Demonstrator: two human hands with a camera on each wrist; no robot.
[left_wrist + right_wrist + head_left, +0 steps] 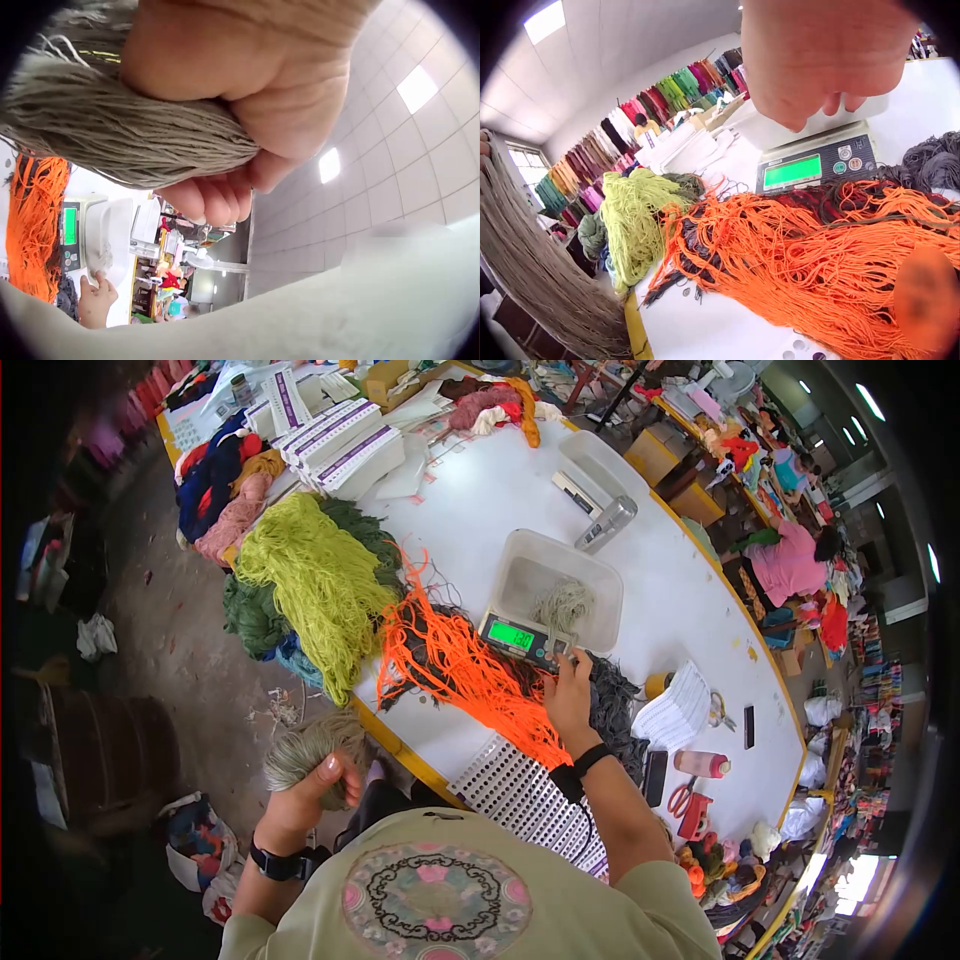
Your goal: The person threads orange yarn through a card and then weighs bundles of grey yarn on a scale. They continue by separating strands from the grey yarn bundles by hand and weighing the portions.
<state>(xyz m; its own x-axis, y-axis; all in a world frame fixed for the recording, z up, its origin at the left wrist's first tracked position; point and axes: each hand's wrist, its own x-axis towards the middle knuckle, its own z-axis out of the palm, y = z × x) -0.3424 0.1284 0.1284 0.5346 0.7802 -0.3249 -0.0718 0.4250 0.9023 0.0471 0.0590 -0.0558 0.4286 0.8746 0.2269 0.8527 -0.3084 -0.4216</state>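
Observation:
My left hand [335, 775] grips a thick grey-beige yarn hank [142, 135], thumb over it and fingers curled beneath, out beyond the table's edge. My right hand [570, 700] is at the front corner of a digital scale [522, 638] with a lit green display. On the scale sits a translucent plastic tub [515, 565] holding a small bundle of grey-green yarn [562, 603]. The right fingertips are close to this bundle at the tub's near edge; whether they pinch it I cannot tell. Bright orange yarn [802, 277] lies in front of the scale.
Lime-green yarn [310, 580] hangs over the table's left edge. Around the right side lie dark grey yarn [615, 710], paper [675, 705], a thread cone [702, 763] and red-handled scissors [682, 797]. A steel bottle [607, 523] lies behind the tub. Boxes [340, 450] are stacked at the back.

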